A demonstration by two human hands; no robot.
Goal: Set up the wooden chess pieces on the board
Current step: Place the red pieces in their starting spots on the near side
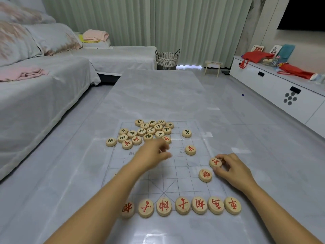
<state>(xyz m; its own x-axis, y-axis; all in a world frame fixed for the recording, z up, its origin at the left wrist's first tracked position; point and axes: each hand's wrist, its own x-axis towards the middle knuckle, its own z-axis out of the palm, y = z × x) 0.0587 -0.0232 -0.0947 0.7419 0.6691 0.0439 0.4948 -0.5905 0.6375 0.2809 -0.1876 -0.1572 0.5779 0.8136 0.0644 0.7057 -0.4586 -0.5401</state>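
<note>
The board [158, 184], a clear sheet ruled with a grid, lies flat on the grey table [158, 94] just in front of the person. Taking the board's middle as the clock centre, a row of seven discs [182, 206] with red characters stands side by side along the edge at 6 o'clock. A heap of discs [146, 132], red and black characters mixed, is bunched at 11 o'clock, some spilling past the board's left edge. A lone black disc [186, 133] sits at 1 o'clock, apart from the heap, and a lone red disc [190, 150] lies just nearer at 2 o'clock.

At 3 o'clock the right hand [232, 169] pinches a gripped disc [215, 162] with a red character, thumb and fingers curled round its rim, at the board's right edge. Another red disc [205, 175] lies flat just beside it at 4 o'clock.

The left hand [153, 154] is over the board near the centre, right beside the heap; it is blurred, its fingers look bent, and I cannot tell if it holds anything.

Beyond the table, a sofa [35, 95] with a folded pink cloth [24, 73] runs along 9 to 10 o'clock, a woven basket [167, 59] stands at 12 before the curtain [158, 20], and a white cabinet [263, 85] carrying red bags [255, 56] fills 2 o'clock
</note>
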